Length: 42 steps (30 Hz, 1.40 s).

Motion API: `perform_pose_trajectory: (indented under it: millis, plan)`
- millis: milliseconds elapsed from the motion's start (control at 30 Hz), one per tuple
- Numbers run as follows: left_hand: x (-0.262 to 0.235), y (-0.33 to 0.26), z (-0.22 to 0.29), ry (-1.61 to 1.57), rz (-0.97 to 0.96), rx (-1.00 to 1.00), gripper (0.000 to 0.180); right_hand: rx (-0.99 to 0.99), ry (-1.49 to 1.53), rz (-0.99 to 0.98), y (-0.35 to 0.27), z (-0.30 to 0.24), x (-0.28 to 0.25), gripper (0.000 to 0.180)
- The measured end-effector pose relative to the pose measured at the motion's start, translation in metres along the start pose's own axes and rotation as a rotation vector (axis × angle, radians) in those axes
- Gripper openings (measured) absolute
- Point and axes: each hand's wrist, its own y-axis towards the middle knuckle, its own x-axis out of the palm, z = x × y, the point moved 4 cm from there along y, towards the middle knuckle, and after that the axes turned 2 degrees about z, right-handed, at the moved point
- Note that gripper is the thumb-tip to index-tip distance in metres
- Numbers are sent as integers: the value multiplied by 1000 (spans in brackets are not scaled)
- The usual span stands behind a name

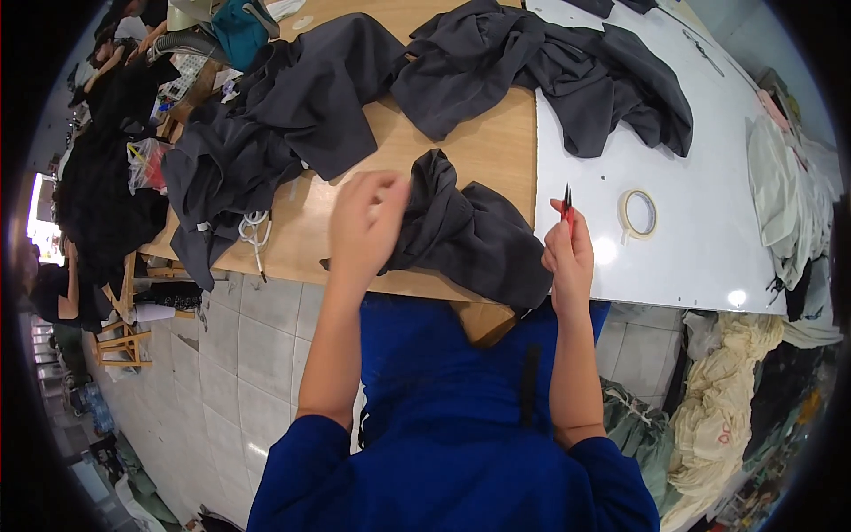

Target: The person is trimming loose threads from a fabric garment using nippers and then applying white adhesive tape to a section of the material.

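Observation:
In my right hand (569, 262) I hold thread snips (567, 204) with red handles, their dark pointed tips upward. That hand is closed around them, at the right end of a bunched dark grey cloth piece (483, 235). This cloth lies at the table's near edge, and part of it reaches over the edge. My left hand (368, 217) is raised beside the cloth's left end. Its fingers look bent but are smeared by motion, so whether they grip anything is unclear.
More dark grey cloth (310, 97) is heaped at the back left, with another heap (550, 71) at the back. A roll of tape (638, 214) lies on the white tabletop (709, 257). White cord (254, 230) hangs at the wooden table's left edge. Other people work at far left.

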Motion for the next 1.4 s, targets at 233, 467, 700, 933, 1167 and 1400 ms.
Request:
perform_pose_trajectory:
  millis: [233, 467, 700, 933, 1167, 1400]
  plan:
    - [43, 23, -13, 193, -125, 8, 19, -22, -116, -1, -31, 4, -21, 33]
    - [27, 13, -35, -381, -161, -314, 16, -230, -318, -38, -23, -16, 0, 36]
    - [5, 3, -27, -226, -21, -214, 15, -645, -847, -82, -9, -43, 78, 35]
    - [2, 1, -21, -163, -45, -162, 14, -859, -1048, -97, -1, -49, 112, 28]
    - [-19, 7, -25, -418, 166, -185, 16, -543, -588, 47, 11, -36, 65, 20]
    - [22, -44, 27, 277, -33, 402, 24, -178, -619, 88, -6, -2, 12, 44]
